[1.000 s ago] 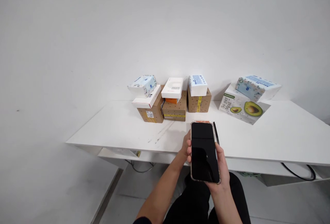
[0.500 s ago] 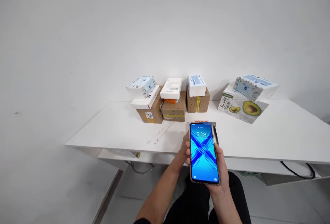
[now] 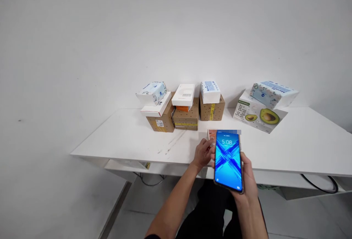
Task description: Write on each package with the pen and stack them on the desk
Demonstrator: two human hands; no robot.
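Note:
A smartphone (image 3: 228, 160) with a lit blue lock screen reading 5:08 is gripped in my right hand (image 3: 247, 180), whose fingertips wrap round its left edge. Just left of the phone, my left hand (image 3: 202, 154) is closed, fingers curled at a flat orange-and-white packet (image 3: 211, 135) lying on the table. The phone covers most of that packet. Whether my left fingers grip the packet or only touch it is hidden.
On the white table (image 3: 110, 136), brown cartons (image 3: 186, 118) stand along the wall. A white power bank box (image 3: 183, 94) and tissue packs (image 3: 210, 91) lie on top of them. At right, another tissue pack (image 3: 271, 94) rests on an avocado-printed box (image 3: 258, 114).
The phone has shifted right in my right hand. My left hand has come away from the phone towards the orange packet, more of which now shows.

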